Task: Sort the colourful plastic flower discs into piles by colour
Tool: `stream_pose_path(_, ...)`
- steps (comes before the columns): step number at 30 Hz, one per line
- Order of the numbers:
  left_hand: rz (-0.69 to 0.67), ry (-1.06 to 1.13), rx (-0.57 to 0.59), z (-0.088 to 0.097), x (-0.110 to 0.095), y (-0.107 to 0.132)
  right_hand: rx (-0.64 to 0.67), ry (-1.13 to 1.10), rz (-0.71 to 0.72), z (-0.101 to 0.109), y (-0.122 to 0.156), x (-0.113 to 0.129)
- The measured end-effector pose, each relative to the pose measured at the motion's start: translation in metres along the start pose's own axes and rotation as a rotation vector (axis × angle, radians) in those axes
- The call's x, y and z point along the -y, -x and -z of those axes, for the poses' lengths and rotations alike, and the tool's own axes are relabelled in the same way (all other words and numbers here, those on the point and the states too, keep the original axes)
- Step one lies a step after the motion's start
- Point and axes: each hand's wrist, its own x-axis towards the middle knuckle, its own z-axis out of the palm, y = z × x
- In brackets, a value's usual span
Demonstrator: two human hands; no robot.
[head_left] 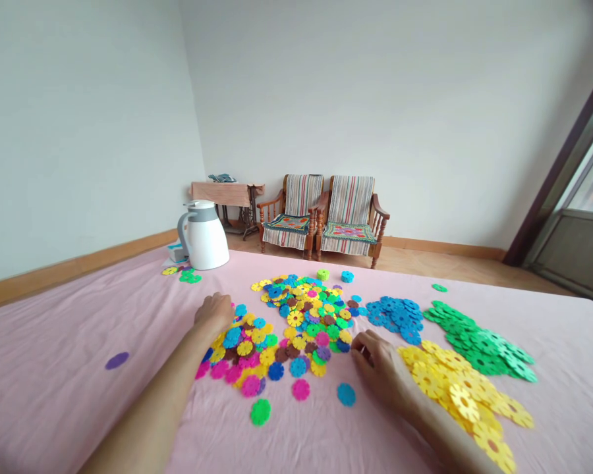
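Note:
A mixed heap of flower-shaped plastic discs [296,318] in several colours lies on the pink tablecloth [217,434]. At its left edge is my left hand [215,315], with the fingers curled down and the tips mostly hidden. My right hand [381,362] rests at the heap's right side, its fingers bent inward toward the thumb. Whatever either hand may hold is hidden. Right of that hand lie yellow discs [467,392], with blue discs [396,316] just beyond it and green discs [479,339] farther right. A loose light-blue disc [346,394] lies in front of it.
A white jug [206,237] with a grey handle stands at the far left, near a few green discs [190,276]. One purple disc [117,360] lies apart on the left. Beyond the table are two wooden armchairs [350,214] and a cloth-covered stand [222,193].

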Motion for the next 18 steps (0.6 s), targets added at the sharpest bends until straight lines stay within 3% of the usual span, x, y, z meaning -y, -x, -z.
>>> stream_pose_path(9, -0.079, 0.203, 0.056, -0.0085, 0.0015, -0.0094, 0.0, -0.008, -0.003, -0.0025, 0.0006, -0.0039)
stream_pose_path(18, -0.099, 0.344, -0.02, -0.0037, 0.0004, -0.01, 0.004, 0.001, -0.006, -0.0024, 0.0003, -0.0033)
